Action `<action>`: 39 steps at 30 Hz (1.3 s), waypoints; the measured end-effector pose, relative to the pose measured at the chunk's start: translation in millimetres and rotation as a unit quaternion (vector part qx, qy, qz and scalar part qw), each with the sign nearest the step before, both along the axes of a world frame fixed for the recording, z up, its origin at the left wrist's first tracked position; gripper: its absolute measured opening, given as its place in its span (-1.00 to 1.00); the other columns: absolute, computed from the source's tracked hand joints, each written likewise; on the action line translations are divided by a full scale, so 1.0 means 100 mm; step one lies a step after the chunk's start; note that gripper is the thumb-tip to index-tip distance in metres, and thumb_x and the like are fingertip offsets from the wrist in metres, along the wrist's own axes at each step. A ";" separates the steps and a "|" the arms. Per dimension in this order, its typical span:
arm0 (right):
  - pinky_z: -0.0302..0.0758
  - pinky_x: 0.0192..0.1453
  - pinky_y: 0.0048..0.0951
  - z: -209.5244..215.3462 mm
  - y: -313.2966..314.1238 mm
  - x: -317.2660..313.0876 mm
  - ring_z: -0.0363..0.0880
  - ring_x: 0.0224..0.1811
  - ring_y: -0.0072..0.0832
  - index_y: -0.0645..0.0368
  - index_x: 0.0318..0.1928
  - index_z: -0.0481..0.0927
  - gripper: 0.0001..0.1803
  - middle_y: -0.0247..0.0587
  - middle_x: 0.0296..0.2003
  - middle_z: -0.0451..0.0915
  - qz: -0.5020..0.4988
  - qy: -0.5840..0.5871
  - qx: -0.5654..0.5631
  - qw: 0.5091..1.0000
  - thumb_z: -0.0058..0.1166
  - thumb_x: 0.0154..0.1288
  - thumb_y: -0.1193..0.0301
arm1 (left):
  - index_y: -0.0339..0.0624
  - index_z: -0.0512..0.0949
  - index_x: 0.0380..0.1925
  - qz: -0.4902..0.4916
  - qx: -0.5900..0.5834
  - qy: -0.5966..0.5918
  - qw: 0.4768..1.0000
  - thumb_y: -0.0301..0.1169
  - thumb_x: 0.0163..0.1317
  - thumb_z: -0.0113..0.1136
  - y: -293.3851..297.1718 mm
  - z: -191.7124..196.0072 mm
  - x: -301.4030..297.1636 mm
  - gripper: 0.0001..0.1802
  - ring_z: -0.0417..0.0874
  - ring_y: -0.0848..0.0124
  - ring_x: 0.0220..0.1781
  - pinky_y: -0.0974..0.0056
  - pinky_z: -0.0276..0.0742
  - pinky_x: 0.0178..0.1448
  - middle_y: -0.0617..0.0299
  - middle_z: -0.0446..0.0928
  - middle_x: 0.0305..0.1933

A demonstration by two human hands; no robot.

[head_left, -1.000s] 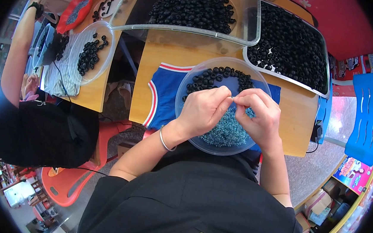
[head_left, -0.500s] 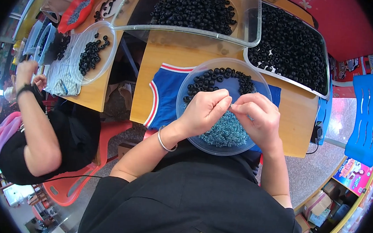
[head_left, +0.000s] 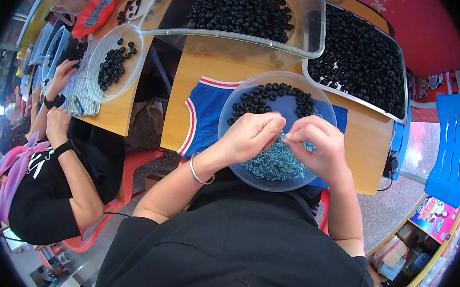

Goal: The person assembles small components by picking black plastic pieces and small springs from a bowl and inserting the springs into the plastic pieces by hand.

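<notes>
My left hand [head_left: 253, 136] is closed, its thumb pressed against the curled fingers; whatever it holds is hidden. Close beside it, my right hand [head_left: 318, 145] pinches with thumb and forefinger, on something too small to make out. Both hands hover over a round clear plastic tub [head_left: 226, 109]. Inside its far side lie black round beads [head_left: 255, 98] with holes, in a loose arc. A heap of small teal pieces [head_left: 274, 162] fills the near part, below my fingers. Under the tub a blue cloth [head_left: 205, 115] with red and white edging is spread on the wooden table [head_left: 365, 147].
A large clear bin [head_left: 311, 53] of black beads stands at the far side, with a white-rimmed tray [head_left: 358, 62] of them to its right. At left a co-worker [head_left: 51, 184] sits by another round tub [head_left: 138, 62]. A blue chair [head_left: 452, 148] is at right.
My hands have drawn slightly apart at the fingertips, still above the teal pieces. The co-worker at left has shifted, and both of that person's arms now show.
</notes>
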State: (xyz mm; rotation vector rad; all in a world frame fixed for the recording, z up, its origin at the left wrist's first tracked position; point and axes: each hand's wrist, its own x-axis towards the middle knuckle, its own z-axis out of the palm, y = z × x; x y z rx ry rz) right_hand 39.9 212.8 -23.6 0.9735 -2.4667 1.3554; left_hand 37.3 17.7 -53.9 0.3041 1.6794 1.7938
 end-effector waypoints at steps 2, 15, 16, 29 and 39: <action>0.54 -0.35 -0.48 0.01 0.00 0.02 0.60 -0.41 -0.38 0.25 -0.49 0.51 -0.80 -0.21 -0.43 0.58 -0.024 -0.055 -0.035 0.998 0.31 -0.08 0.66 | -0.20 0.41 -0.43 0.081 -0.085 0.271 0.956 -0.27 0.41 -0.07 0.05 0.06 0.02 -0.72 0.52 0.23 -0.55 0.26 0.35 -0.46 0.15 0.46 -0.57; 0.51 -0.40 -0.50 0.06 0.00 0.01 0.59 -0.43 -0.44 0.21 -0.51 0.53 -0.79 -0.25 -0.42 0.59 0.029 -0.039 -0.068 0.997 0.35 -0.11 0.64 | -0.18 0.33 -0.53 -0.045 0.127 0.080 0.988 -0.18 0.50 -0.19 -0.03 0.03 0.00 -0.58 0.25 0.57 -0.61 0.42 0.22 -0.52 0.34 0.27 -0.66; 0.51 -0.40 -0.49 0.08 0.00 0.01 0.59 -0.43 -0.41 0.19 -0.51 0.52 -0.78 -0.26 -0.43 0.58 0.025 -0.007 -0.046 0.999 0.35 -0.13 0.64 | -0.18 0.33 -0.53 -0.045 0.127 0.080 0.988 -0.18 0.50 -0.19 -0.03 0.01 0.00 -0.58 0.25 0.57 -0.61 0.42 0.22 -0.52 0.34 0.27 -0.66; 0.56 -0.30 -0.53 -0.09 0.05 -0.17 0.62 -0.38 -0.46 0.24 -0.26 0.60 -0.81 -0.22 -0.36 0.59 -0.112 -0.124 0.011 0.986 0.23 0.06 0.63 | -0.15 0.36 -0.32 0.073 0.187 -0.061 0.978 -0.12 0.50 -0.22 -0.02 0.00 0.00 -0.65 0.31 0.58 -0.51 0.52 0.21 -0.44 0.32 0.34 -0.51; 0.57 -0.33 -0.53 0.07 -0.16 -0.13 0.60 -0.40 -0.52 0.19 -0.20 0.66 -0.70 -0.24 -0.32 0.57 -0.074 -0.066 -0.054 0.994 0.31 -0.02 0.61 | -0.19 0.49 -0.22 0.164 0.235 -0.092 0.954 -0.27 0.42 0.04 0.00 -0.05 0.03 -0.79 0.40 0.66 -0.40 0.57 0.31 -0.34 0.37 0.45 -0.41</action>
